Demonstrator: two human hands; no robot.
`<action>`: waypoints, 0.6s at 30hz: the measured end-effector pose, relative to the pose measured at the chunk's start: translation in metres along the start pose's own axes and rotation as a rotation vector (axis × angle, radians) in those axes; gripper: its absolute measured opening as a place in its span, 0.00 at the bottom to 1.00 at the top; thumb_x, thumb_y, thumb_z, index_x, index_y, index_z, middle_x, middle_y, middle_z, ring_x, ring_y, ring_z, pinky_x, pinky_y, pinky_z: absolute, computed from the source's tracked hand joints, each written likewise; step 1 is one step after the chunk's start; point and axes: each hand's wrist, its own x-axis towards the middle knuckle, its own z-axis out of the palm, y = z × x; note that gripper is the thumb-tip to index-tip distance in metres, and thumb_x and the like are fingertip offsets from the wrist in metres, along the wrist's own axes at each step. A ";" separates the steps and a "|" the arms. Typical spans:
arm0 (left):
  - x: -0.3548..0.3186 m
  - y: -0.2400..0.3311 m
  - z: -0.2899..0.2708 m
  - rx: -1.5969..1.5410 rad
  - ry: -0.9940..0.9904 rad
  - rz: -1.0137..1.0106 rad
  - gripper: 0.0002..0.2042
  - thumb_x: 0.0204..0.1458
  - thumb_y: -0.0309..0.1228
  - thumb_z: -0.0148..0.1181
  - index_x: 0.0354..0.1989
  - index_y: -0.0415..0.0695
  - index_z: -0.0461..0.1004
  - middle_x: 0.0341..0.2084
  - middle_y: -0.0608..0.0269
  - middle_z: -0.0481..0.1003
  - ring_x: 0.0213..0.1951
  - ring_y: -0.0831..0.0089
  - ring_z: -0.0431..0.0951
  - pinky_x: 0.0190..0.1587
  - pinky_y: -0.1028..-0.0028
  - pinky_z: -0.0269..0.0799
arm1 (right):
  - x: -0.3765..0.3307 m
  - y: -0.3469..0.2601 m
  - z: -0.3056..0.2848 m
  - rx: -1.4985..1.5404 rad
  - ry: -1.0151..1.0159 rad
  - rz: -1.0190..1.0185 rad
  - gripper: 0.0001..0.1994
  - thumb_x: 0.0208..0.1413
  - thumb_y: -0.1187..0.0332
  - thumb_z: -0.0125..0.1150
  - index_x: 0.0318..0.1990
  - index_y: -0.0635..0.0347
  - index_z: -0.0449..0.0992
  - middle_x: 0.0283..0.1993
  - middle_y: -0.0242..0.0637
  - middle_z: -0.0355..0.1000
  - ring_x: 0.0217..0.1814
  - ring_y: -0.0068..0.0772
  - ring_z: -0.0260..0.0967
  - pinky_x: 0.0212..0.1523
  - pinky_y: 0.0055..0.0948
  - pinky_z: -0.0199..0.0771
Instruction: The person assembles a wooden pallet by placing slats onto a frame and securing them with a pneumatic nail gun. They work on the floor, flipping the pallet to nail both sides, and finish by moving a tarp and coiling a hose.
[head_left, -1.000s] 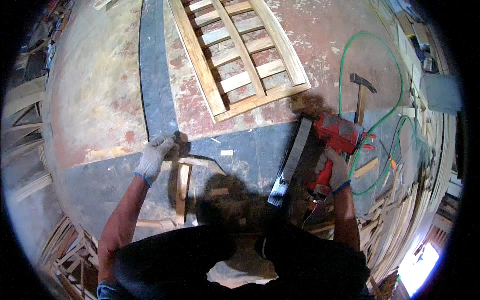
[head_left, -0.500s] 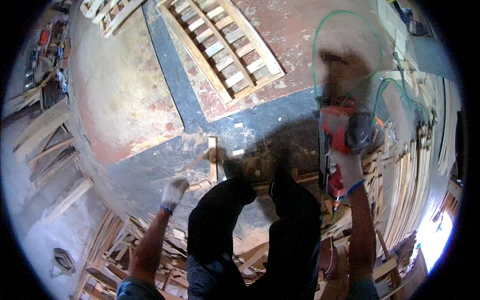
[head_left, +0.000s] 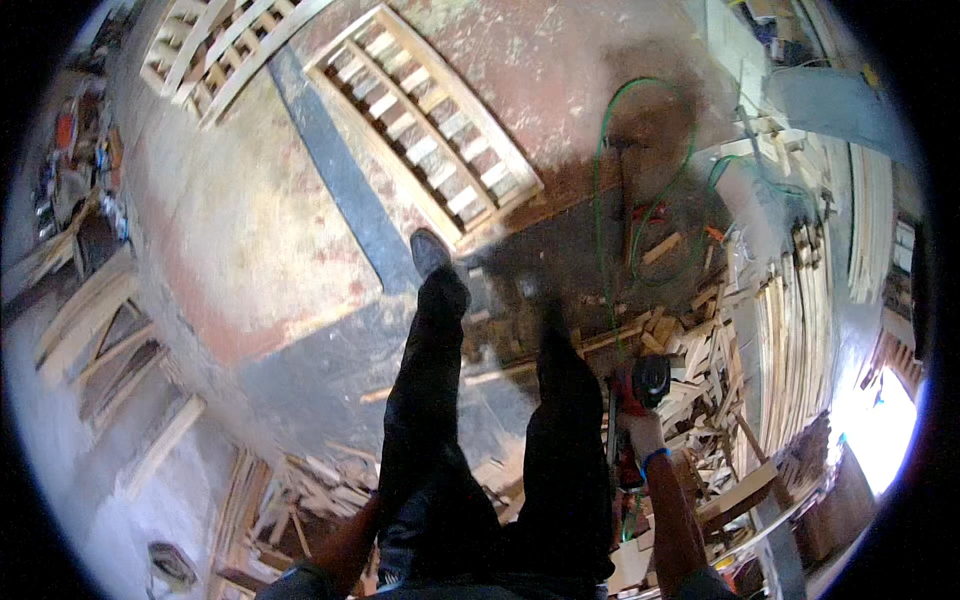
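My right hand (head_left: 643, 434), in a pale glove, is closed around a red and black nail gun (head_left: 650, 380) held low beside my right leg. A thin green hose (head_left: 598, 165) loops over the floor on that side. Of my left arm only the forearm (head_left: 345, 550) shows, beside my left thigh; the hand itself is hidden. Ahead of my left shoe (head_left: 430, 252), a slatted wooden pallet frame (head_left: 515, 185) lies flat on the floor, away from both hands.
Another slatted wooden pallet (head_left: 165, 65) lies at the far left. Wood offcuts (head_left: 705, 370) are heaped to my right, near long stacked strips (head_left: 795, 330). More scraps (head_left: 325, 490) lie at lower left. A loose strip (head_left: 480, 377) crosses the dark floor by my legs.
My legs have stepped forward, left shoe toward the pallet frame. The nail gun in my right hand has come down and back beside my leg. My left hand has swung back out of sight.
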 end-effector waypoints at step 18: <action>0.026 0.093 -0.184 0.283 -0.190 0.161 0.20 0.59 0.42 0.57 0.47 0.35 0.77 0.36 0.48 0.82 0.37 0.70 0.79 0.40 0.65 0.74 | -0.136 -0.183 0.090 -0.142 0.080 -0.158 0.15 0.57 0.70 0.59 0.52 0.59 0.78 0.50 0.45 0.79 0.45 0.45 0.78 0.45 0.38 0.78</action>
